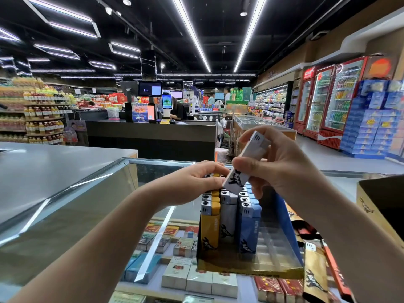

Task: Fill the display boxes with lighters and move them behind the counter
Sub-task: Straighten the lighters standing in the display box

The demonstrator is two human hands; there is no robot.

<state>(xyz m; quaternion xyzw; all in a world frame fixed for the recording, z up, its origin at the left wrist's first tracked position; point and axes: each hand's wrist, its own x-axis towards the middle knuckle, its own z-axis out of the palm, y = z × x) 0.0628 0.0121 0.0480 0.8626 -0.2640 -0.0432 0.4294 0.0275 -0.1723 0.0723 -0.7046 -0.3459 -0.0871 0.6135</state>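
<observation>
Head view: my glass counter (65, 189) carries the display box (251, 266) near its front edge. I judge it roughly half filled: yellow, grey and blue lighters (228, 217) stand in rows along its left side, while the slots on its right are bare. Nothing has gone behind the counter yet. My left hand (196, 182) rests on the yellow row's tops, fingers curled over them. My right hand (282, 162) pinches a white lighter (246, 162), tilted, its foot over the grey row.

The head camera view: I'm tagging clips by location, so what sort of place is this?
Most likely a supermarket: stocked drink shelves, checkout counter with screens, red drink coolers. The hands work on a glass counter.
</observation>
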